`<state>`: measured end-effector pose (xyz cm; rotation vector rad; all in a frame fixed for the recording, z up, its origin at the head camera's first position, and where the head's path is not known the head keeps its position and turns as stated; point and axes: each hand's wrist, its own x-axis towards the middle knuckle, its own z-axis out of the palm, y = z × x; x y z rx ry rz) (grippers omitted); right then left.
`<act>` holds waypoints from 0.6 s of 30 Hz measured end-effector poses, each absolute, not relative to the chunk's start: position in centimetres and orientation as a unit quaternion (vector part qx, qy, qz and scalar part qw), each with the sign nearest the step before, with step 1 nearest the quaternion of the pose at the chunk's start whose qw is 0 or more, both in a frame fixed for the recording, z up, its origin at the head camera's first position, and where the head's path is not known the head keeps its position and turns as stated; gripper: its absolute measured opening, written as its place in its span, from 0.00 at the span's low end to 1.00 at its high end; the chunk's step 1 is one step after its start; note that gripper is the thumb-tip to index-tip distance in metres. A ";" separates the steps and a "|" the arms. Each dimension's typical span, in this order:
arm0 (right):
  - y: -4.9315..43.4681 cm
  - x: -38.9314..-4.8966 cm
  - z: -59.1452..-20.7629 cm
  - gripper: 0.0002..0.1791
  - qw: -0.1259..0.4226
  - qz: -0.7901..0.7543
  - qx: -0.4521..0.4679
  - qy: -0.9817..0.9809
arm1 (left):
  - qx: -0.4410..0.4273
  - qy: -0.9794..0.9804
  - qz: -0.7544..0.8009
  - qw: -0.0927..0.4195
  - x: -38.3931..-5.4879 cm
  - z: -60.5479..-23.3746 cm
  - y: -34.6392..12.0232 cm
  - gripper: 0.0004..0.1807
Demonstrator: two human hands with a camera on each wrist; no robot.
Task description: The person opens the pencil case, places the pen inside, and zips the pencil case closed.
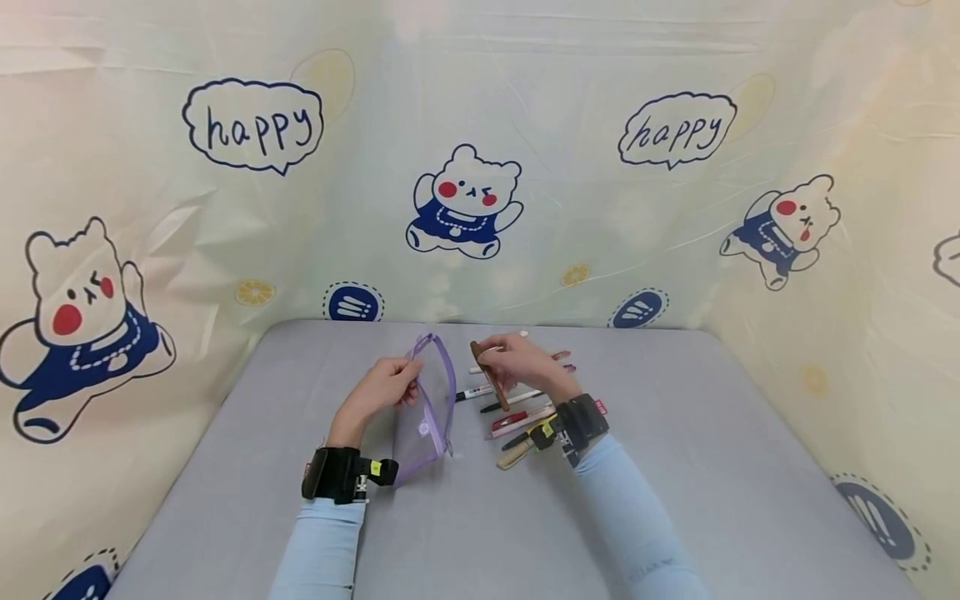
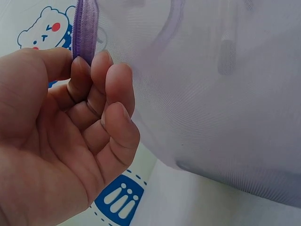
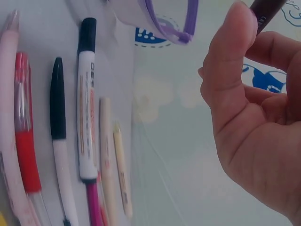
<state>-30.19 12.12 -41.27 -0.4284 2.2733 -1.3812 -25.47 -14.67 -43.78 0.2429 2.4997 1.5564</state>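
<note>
A translucent purple mesh zip pouch (image 1: pixel 410 425) stands raised over the table, its purple zipped mouth gaping to the right. My left hand (image 1: pixel 386 383) pinches the zipper edge between thumb and index finger, the other fingers loosely curled. Just right of the pouch mouth, my right hand (image 1: pixel 525 362) pinches a brown pen (image 1: pixel 501 397) above the table. Its dark end (image 3: pixel 269 14) shows at the fingertips in the right wrist view. Under the right hand lie several pens, including a white marker with a black cap (image 3: pixel 87 113) and a red pen (image 3: pixel 27 160).
The grey table (image 1: pixel 450 542) ends at a printed curtain (image 1: pixel 562 208) behind and at both sides. A pink pen (image 3: pixel 7 94), a black-and-white pen (image 3: pixel 59 103) and a tan stick-like item (image 1: pixel 513 455) lie in the pen group, partly beneath the right wrist.
</note>
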 end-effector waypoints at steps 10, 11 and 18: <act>9.2 -30.4 -41.9 0.21 0.235 -0.515 -0.156 0.809 | 0.080 0.843 0.522 0.100 -25.6 -44.1 -14.7 0.22; 8.9 -30.5 -41.9 0.22 0.235 -0.517 -0.158 0.808 | 0.081 0.843 0.522 0.099 -25.7 -44.0 -14.7 0.22; 7.4 -30.7 -41.7 0.22 0.244 -0.518 -0.167 0.802 | 0.081 0.842 0.525 0.100 -25.6 -43.6 -14.5 0.23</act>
